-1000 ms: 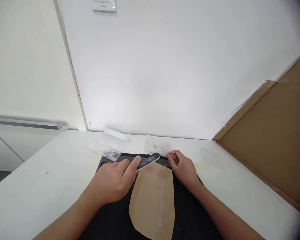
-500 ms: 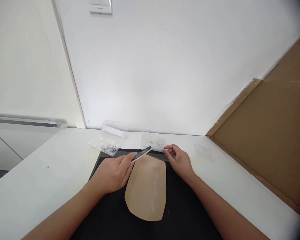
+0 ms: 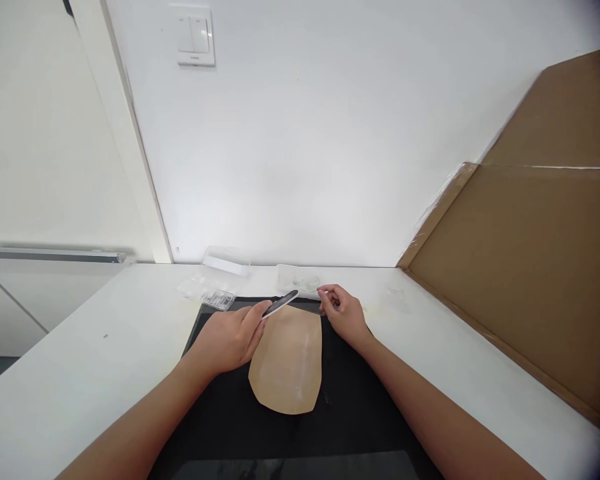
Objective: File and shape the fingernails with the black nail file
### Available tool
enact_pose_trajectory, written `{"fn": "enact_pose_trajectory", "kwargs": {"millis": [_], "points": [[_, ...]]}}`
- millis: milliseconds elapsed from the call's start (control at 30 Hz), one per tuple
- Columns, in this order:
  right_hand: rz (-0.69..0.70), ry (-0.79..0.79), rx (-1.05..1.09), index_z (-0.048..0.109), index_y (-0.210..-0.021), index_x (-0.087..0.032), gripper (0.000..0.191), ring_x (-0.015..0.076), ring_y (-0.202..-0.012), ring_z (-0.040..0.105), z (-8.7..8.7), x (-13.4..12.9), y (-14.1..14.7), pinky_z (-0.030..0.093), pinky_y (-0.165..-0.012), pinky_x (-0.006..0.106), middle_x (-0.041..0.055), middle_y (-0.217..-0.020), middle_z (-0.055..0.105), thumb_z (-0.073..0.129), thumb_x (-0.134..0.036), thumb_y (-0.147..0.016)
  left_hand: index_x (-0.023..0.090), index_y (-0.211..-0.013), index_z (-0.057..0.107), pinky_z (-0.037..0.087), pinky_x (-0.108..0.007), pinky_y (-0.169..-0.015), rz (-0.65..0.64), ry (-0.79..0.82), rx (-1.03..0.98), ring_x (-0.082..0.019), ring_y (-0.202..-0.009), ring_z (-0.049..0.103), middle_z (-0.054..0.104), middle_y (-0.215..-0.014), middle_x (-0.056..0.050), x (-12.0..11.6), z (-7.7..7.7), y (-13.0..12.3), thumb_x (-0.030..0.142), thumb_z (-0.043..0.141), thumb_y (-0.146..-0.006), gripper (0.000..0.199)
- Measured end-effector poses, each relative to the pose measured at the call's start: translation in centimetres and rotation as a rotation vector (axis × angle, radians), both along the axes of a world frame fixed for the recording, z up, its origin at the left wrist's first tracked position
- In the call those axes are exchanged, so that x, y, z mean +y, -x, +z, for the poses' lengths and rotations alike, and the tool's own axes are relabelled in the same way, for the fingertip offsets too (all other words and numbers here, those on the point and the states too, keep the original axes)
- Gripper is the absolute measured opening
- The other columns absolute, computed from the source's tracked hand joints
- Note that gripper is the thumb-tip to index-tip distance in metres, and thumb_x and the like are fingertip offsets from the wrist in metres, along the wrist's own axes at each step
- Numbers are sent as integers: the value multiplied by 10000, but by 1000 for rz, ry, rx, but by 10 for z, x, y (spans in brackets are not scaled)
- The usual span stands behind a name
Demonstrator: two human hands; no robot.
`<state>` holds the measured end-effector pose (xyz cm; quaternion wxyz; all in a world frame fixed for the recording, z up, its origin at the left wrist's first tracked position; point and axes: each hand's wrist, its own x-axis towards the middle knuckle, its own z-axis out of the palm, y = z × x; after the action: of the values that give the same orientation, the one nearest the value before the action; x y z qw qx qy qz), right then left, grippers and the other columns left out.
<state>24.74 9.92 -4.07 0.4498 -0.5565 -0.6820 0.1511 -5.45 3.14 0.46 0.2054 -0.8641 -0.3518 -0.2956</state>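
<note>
My left hand (image 3: 235,335) is closed around a dark, flat strip with a pale edge (image 3: 281,304), which points up and to the right. Just right of the strip's tip, my right hand (image 3: 344,312) has its thumb and index finger close together; anything between them is too small to make out. Below both hands a tan, rounded sheet (image 3: 290,363) lies on a black mat (image 3: 360,400). Behind my right fingertips is a clear plastic bag or tray (image 3: 300,278) with small things in it that I cannot identify.
Clear plastic packaging (image 3: 195,285) with a printed label (image 3: 219,299) lies behind the mat on the white table (image 3: 95,373). A white strip (image 3: 226,266) sits by the wall. Brown cardboard (image 3: 530,267) stands along the right side, and a light switch (image 3: 195,36) is on the wall.
The view has tilted up and shifted slightly, so more of the light switch and cardboard shows. My left hand still holds the strip, and my right hand appears slightly closer to its tip.
</note>
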Motion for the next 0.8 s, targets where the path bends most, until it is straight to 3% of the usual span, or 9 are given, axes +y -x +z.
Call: {"fn": "enact_pose_trajectory", "kwargs": {"millis": [367,533,700,800], "points": [[50,-65,28,699,-1041,-240,392,213,-682,684,6,-9,-2,540,-670,321,22,-718,691,532,-590,-985,100,-1346,525,598,-356,-524,-14,46,0,-269,-690,765,789,-938,-126,1,-3,1,247,426,-1053,343],[77,-114,-43,724,-1045,-258,339,206,-671,681,8,-15,-1,534,-681,328,12,-734,708,536,-536,-1005,91,-1350,527,614,-373,-540,-36,67,-6,-279,-721,774,789,-972,-142,1,-4,0,242,436,-1048,350],[107,-252,-163,728,-1006,-270,256,195,-733,688,11,-21,2,515,-775,358,21,-966,781,533,-433,-1031,110,-1379,501,618,-369,-545,-73,92,-7,-272,-720,775,792,-1008,-142,-2,1,-2,241,425,-1053,359],[148,-309,-224,712,-969,-262,229,197,-756,680,16,-26,4,497,-789,360,16,-919,779,532,-386,-1036,127,-1411,477,626,-368,-567,-98,124,-3,-268,-746,779,786,-1062,-143,-7,3,-5,250,422,-1056,380]]}}
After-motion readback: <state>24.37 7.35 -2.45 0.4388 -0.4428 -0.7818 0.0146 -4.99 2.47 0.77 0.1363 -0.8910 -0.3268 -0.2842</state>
